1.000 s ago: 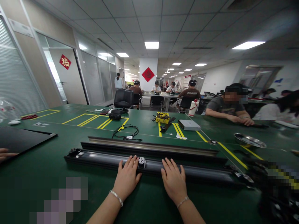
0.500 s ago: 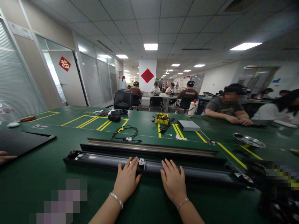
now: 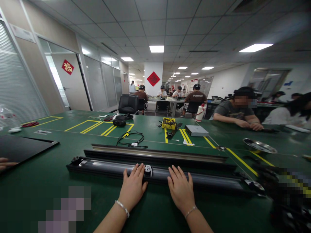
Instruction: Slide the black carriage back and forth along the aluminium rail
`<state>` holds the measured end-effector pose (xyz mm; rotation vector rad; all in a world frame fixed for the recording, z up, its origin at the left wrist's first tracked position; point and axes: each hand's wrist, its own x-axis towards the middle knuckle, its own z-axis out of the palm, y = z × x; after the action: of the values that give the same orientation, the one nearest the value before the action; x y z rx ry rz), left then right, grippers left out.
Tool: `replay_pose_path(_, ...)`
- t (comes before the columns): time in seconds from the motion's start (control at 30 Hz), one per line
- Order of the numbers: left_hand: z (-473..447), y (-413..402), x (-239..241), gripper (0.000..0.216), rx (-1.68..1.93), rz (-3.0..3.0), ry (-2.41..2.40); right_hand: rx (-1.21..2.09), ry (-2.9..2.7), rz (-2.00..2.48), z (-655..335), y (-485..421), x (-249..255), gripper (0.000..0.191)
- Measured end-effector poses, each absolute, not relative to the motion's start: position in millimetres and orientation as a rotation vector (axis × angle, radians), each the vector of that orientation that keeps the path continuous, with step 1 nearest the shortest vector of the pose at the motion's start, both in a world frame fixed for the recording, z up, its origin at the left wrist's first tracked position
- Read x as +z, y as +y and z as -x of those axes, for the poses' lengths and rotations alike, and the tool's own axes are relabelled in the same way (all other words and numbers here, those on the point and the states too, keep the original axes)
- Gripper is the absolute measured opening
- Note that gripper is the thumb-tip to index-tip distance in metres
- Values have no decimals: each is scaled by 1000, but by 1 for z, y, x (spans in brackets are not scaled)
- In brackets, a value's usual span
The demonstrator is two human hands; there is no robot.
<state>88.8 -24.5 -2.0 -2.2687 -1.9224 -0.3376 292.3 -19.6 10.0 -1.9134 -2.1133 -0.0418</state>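
I see my left hand [image 3: 133, 189] palm-down on the green surface [image 3: 48, 184], its fingers [image 3: 138, 171] laid flat over the near edge of the long black rail [image 3: 97, 167]; my right hand [image 3: 180, 191] lies the same way just beside it, fingers on the same rail. The grip of each hand is apart, fingers stretched out, closed on nothing. The rail lies crosswise in front of me, near the surface's front edge; a small white clip [image 3: 148, 169] sits on it between my two hands, touching the left fingertips. A second rail [image 3: 155, 156] lies just behind and parallel. Further back are a coiled black cable [image 3: 131, 138], a yellow device [image 3: 169, 123] and a flat grey box [image 3: 196, 130]; a metal dish [image 3: 259, 146] sits off to the right. At the far left another person's hand [image 3: 6, 162] rests by a black panel [image 3: 21, 147].
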Motion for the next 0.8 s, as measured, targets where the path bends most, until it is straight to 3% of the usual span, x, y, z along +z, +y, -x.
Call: replay_pose_path(0.8,-92,-25,1,52,-346,2258,-1950,-42,-2106,1903,-293,-20,9,46)
